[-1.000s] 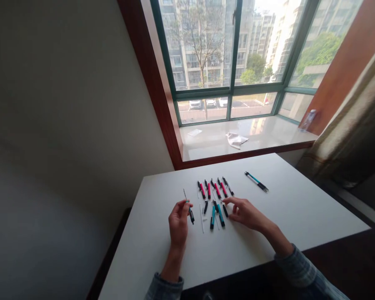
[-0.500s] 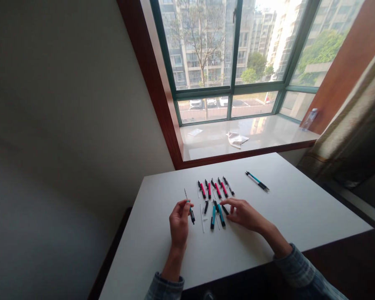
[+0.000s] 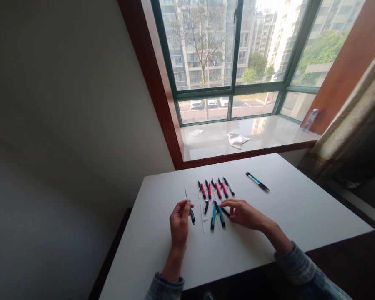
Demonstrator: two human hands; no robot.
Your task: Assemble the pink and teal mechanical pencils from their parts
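In my left hand (image 3: 179, 221) is a partly assembled pen (image 3: 192, 215), teal and black, gripped between thumb and fingers. A thin refill tip points up out of it. My right hand (image 3: 242, 213) hovers low over the table, its index finger stretched out and its thumb apart. Beneath these fingers lies a black pen part (image 3: 225, 211); whether they touch it I cannot tell. Just left of it are two teal pen barrels (image 3: 213, 218) with black ends. A short black grip piece (image 3: 206, 207) and a thin white refill tube (image 3: 202, 218) lie between my hands.
Behind my hands is a row of pink barrels (image 3: 218, 191) with black parts and thin refills. Two pens (image 3: 258, 182) lie together at the right on the white table (image 3: 300, 208). A crumpled cloth (image 3: 237, 140) and a clear bottle (image 3: 311, 119) are on the windowsill.
My right hand has shifted very slightly, covering a bit more of the black pen part. The left hand holds the pen as before.
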